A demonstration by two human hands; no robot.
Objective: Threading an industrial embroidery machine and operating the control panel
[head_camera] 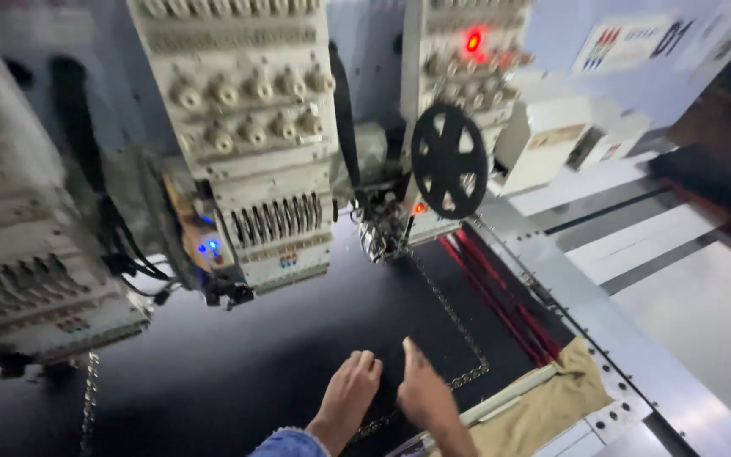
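Both hands rest flat on black fabric (239,364) stretched under a row of embroidery machine heads. My left hand (350,389) lies palm down with fingers together, a denim cuff (291,443) at the wrist. My right hand (420,391) lies beside it, thumb pointing up, next to a stitched sequin border (458,326) that turns a corner near the fingers. Neither hand holds anything.
A cream embroidery head (255,144) hangs ahead, another (27,254) at left, a third with a black reel wheel (448,161) and red light at right. Red stripes (501,296) edge the fabric. Tan cloth (552,398) and a metal frame rail (619,338) lie right.
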